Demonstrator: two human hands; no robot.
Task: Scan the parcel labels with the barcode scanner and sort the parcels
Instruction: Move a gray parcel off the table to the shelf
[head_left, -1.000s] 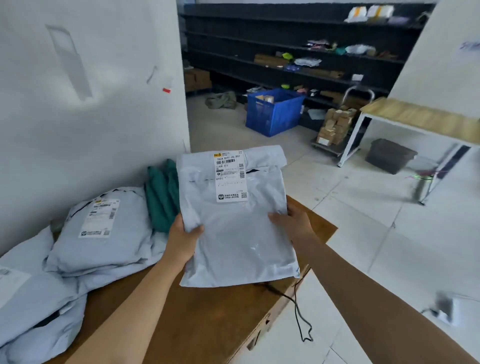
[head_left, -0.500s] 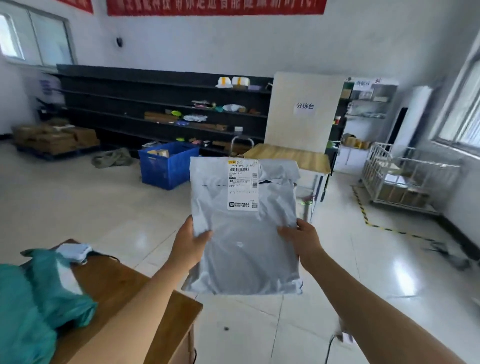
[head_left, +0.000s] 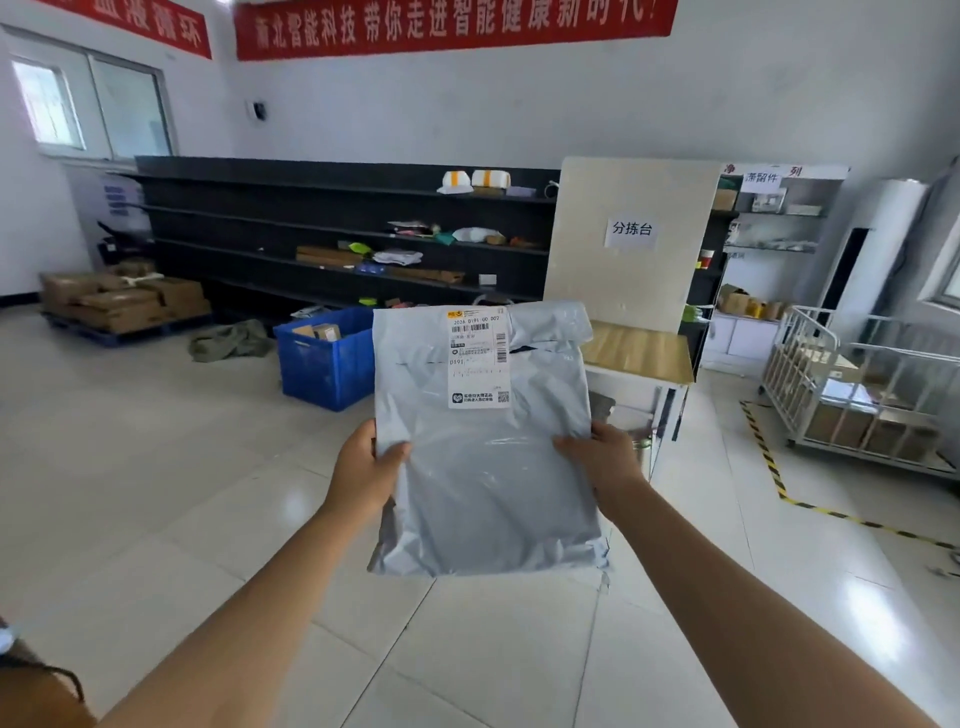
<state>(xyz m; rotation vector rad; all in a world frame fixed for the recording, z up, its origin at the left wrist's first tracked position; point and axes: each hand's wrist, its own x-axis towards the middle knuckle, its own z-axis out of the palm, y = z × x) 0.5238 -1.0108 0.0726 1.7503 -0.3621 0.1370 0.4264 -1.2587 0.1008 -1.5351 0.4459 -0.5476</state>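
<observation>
Both hands, left hand (head_left: 363, 470) and right hand (head_left: 602, 457), pinch the grey poly mailer (head_left: 485, 457) by its side edges, fingers closed, in mid-air above the floor; it looks light, soft and slippery.

A parcel sorting depot is showing here. Long dark shelving (head_left: 343, 234) is running across the centre of the frame, holding scattered packets. A blue crate (head_left: 324, 358) is sitting on the tiled floor below it, cardboard boxes (head_left: 122, 301) are piling at the left, and a wire roll cage (head_left: 857, 384) is standing at the right. Red banners (head_left: 452, 23) are hanging along the top.
</observation>
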